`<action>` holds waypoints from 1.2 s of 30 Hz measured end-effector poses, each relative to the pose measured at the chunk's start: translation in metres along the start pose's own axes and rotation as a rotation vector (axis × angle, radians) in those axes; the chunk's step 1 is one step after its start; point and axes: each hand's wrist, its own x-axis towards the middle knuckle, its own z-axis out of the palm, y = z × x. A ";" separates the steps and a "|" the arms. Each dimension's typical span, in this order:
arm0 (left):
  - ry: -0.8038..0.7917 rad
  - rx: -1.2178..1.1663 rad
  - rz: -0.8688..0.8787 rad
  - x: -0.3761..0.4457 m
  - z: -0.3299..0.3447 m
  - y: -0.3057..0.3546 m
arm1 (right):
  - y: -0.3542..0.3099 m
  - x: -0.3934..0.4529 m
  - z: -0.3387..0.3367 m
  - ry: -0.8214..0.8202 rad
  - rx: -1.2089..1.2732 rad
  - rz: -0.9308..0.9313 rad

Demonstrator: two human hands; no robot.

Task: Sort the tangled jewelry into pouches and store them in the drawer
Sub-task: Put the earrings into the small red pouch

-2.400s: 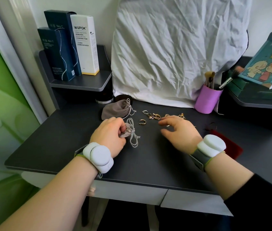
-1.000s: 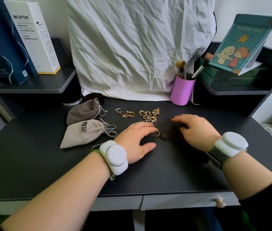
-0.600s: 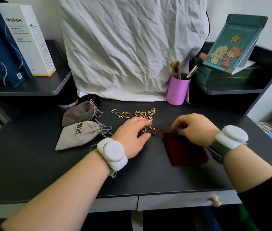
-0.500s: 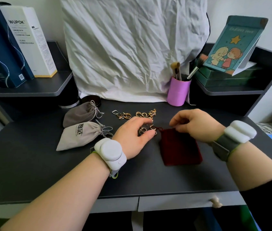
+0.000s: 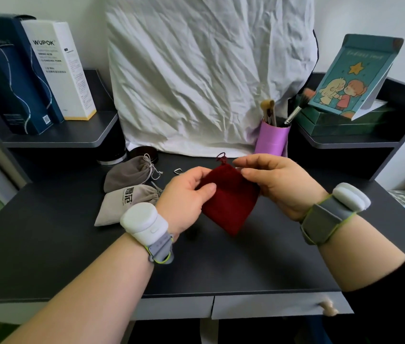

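Head view of a dark desk (image 5: 47,256), described left to right. On the raised left shelf (image 5: 72,137) stand two dark blue boxes (image 5: 20,78) and a white box (image 5: 60,70) marked WUPOK. Toward the desk's left rear lie two closed drawstring pouches: a dark grey pouch (image 5: 127,175) nearer the back edge, and a light grey pouch (image 5: 124,202) with a printed mark just in front of it, the two touching or nearly so. A small metal clasp (image 5: 178,171) lies on the desk just right of the dark grey pouch; other jewelry is hidden behind the hands.

The left hand (image 5: 184,202) pinches the left edge of a red pouch (image 5: 228,197) between thumb and fingers, closed on the fabric. The red pouch is held up off the desk over its centre, tilted, its mouth toward the back and its drawstring loop (image 5: 221,156) standing above it. The right hand (image 5: 278,184) grips the pouch's upper right edge, fingers curled onto it. Both wrists carry white banded devices.

A crumpled white cloth (image 5: 209,70) stands along the back edge. Right of it is a purple cup (image 5: 272,141) holding brushes (image 5: 268,112). On the right shelf (image 5: 345,142) rests a green box (image 5: 340,122) with an illustrated card (image 5: 355,75) propped on it. Below the front edge, a drawer (image 5: 271,307) with a pale knob (image 5: 328,307) is shut.
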 end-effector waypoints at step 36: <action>0.391 0.502 -0.044 -0.010 -0.043 0.013 | 0.002 0.025 0.068 -0.045 0.029 0.099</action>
